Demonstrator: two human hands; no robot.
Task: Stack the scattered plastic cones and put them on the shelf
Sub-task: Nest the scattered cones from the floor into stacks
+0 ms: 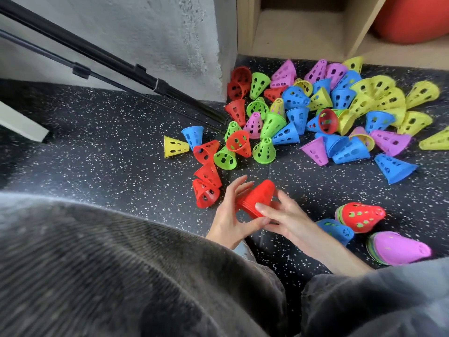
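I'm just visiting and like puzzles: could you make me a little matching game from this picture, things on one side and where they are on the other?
Things:
1. red stack
2. lone yellow cone
3. pink-topped stack
4. shelf

Places:
A. far left of the scattered pile
B. top of the view, behind the pile
C. held between both hands
D. on the floor at lower right

Pairs: 1-C, 2-A, 3-D, 4-B
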